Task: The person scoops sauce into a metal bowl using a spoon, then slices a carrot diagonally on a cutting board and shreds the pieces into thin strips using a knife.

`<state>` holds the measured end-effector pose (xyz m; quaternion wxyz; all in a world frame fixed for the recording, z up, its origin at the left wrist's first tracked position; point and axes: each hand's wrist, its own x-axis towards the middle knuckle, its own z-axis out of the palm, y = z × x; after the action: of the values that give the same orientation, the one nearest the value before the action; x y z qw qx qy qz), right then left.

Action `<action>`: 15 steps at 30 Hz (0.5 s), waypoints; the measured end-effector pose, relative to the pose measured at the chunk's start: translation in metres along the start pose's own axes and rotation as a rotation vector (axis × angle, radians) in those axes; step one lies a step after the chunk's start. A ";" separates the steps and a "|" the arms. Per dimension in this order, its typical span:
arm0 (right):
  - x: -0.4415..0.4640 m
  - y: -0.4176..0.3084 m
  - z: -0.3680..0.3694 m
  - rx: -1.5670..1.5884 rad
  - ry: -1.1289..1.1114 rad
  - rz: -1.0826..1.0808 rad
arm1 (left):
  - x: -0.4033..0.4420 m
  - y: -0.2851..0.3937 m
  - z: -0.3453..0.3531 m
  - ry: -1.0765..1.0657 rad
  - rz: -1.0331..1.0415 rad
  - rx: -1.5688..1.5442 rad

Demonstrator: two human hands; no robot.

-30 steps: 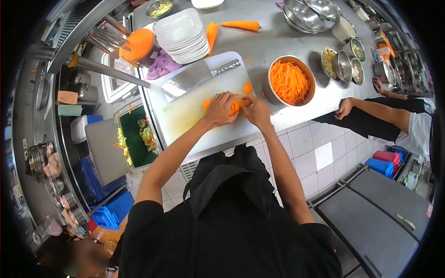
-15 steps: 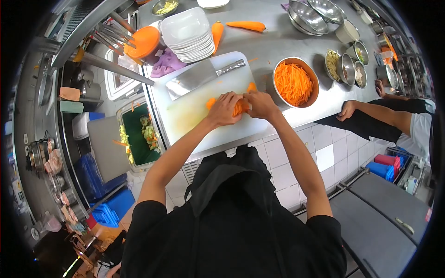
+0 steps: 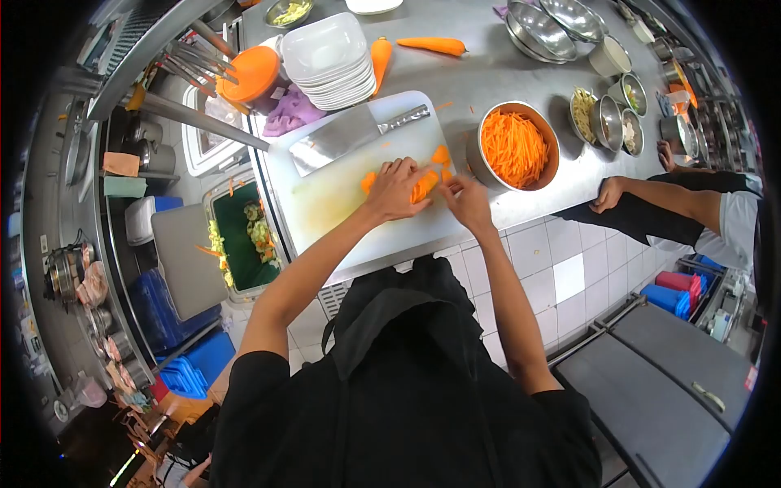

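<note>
On a white cutting board point(image 3: 325, 215), my left hand point(image 3: 395, 192) is closed over a row of carrot slices point(image 3: 423, 187), pressing them to the board. Orange carrot pieces point(image 3: 441, 155) lie just past the fingertips and on the hand's left side. My right hand point(image 3: 468, 202) hovers at the board's right edge, fingers curled together in a pinch; whether anything is in them is hidden. Behind both hands a broad cleaver point(image 3: 338, 145) lies flat on the board, handle to the right. A round metal pot point(image 3: 515, 146) full of shredded carrot stands right of the board.
Stacked white dishes point(image 3: 327, 57) and whole carrots point(image 3: 431, 45) are behind the board. Metal bowls point(image 3: 606, 120) stand farther right. Beside the table's left edge is a bin point(image 3: 244, 236) with vegetable scraps. Another person's hand point(image 3: 608, 193) rests at the table edge on the right.
My right hand has drawn back toward me and to the right, off the carrot slices. My left hand stays on them, and more of the slices show between the hands.
</note>
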<state>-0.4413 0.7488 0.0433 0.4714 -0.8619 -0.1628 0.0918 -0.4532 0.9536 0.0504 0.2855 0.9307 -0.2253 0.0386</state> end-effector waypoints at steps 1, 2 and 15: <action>0.001 -0.006 -0.004 -0.074 0.112 0.141 | 0.001 0.000 0.001 -0.015 -0.028 0.022; 0.001 -0.012 -0.008 -0.150 0.225 0.284 | 0.001 0.002 0.003 -0.030 -0.054 0.043; 0.016 -0.019 0.005 -0.180 0.302 -0.070 | -0.028 -0.007 -0.022 -0.012 -0.007 0.140</action>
<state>-0.4315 0.7681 0.0572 0.4141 -0.8985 -0.1274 -0.0702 -0.4742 0.9818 0.0598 0.2185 0.9494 -0.2206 0.0476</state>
